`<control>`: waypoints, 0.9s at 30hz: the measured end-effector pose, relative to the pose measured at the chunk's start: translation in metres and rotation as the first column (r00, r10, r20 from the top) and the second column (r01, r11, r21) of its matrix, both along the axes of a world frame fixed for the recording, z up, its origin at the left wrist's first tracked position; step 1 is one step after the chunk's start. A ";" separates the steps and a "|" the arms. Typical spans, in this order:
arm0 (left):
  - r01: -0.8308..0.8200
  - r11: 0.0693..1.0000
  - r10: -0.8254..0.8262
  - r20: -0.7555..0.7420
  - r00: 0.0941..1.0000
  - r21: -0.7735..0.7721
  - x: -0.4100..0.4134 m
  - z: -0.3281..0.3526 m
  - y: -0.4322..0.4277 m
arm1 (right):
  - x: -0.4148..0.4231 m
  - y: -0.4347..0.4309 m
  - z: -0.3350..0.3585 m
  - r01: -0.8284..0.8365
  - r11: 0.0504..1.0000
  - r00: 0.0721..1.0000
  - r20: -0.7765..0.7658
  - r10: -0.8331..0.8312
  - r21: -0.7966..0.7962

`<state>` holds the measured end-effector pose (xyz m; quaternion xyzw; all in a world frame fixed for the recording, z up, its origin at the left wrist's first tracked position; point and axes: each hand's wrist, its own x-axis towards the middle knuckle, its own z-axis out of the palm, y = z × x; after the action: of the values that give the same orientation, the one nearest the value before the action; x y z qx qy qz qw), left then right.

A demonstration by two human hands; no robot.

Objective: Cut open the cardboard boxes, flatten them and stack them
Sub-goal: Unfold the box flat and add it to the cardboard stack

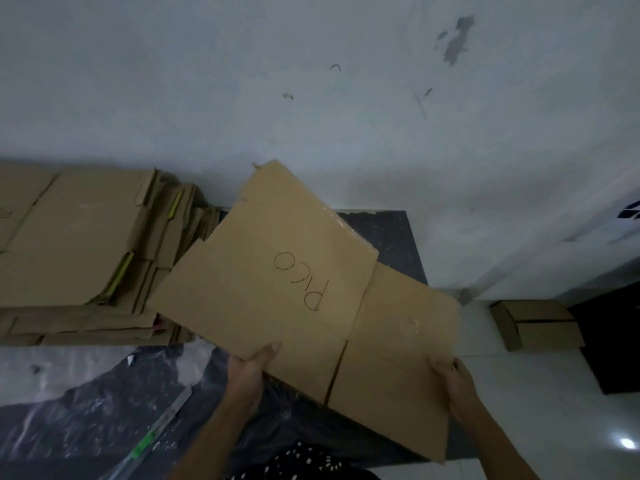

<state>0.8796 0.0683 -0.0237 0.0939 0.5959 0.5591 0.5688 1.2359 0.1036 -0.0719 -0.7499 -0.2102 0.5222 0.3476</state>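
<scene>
1. Head view: a flattened cardboard box (311,289) (handwritten "PICO" on its upper panel) is held over a dark slab (391,237).
2. Left hand (252,368) grips its near edge, thumb on top, fingers hidden beneath.
3. Right hand (453,379) holds the near right edge, fingers curled round it.
4. Stack of flattened boxes (79,244) lies just left; whether the held sheet touches it cannot be told.
5. Small box (540,327) sits on the floor at right, well apart.
</scene>
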 end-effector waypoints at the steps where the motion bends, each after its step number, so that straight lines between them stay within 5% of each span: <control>1: -0.006 0.999 0.005 0.027 1.000 0.038 -0.003 0.003 -0.002 | -0.002 0.000 0.006 0.016 0.999 1.000 -0.026 -0.016 0.031; 8: -0.164 0.959 0.166 0.012 0.986 0.230 -0.055 0.060 0.000 | -0.065 0.032 0.061 -0.020 0.957 0.979 -0.187 0.077 0.290; 16: -0.415 0.827 0.433 0.039 0.900 0.380 -0.194 0.116 -0.010 | -0.215 0.091 0.129 -0.170 0.852 0.932 -0.200 0.302 0.495; 22: -0.508 0.780 0.545 0.001 0.838 0.364 -0.337 0.145 -0.015 | -0.367 0.125 0.156 -0.257 0.810 0.892 -0.194 0.409 0.526; 27: -0.556 0.802 0.582 -0.075 0.810 0.220 -0.461 0.119 -0.008 | -0.476 0.152 0.152 -0.436 0.814 0.852 -0.114 0.510 0.384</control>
<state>0.4186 0.0599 0.0950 0.0025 0.5792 0.7498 0.3200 0.7600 0.2555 0.0801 -0.5407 -0.4405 0.6242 0.3520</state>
